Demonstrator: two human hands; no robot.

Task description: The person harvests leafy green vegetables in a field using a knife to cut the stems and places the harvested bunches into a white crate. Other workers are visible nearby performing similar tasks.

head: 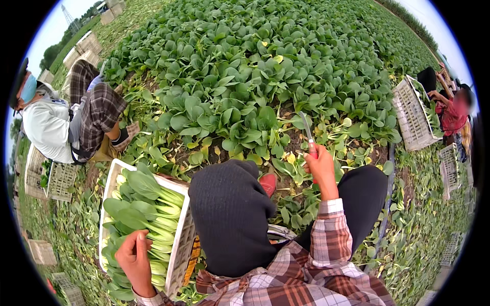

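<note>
My right hand (320, 166) grips the red handle of a knife (307, 126), its narrow curved blade pointing up and away over the cut ground. At lower left, my left hand (136, 256) is over a white plastic crate (185, 220), its fingers curled close to the leafy heads; whether it touches or pinches a leaf cannot be told. Bok choy (162, 225) fills that crate in rows, pale stems towards the right and some at the left edge. Uncut bok choy plants (252, 122) grow densely just beyond my knees.
A co-worker (49, 122) sits at left near open crates (63, 179). Other people (453, 107) sit at right behind a crate (413, 114) holding greens. A dark hose (387, 202) runs along the ground right of my knee. Loose leaves and trimmed stalks litter the soil.
</note>
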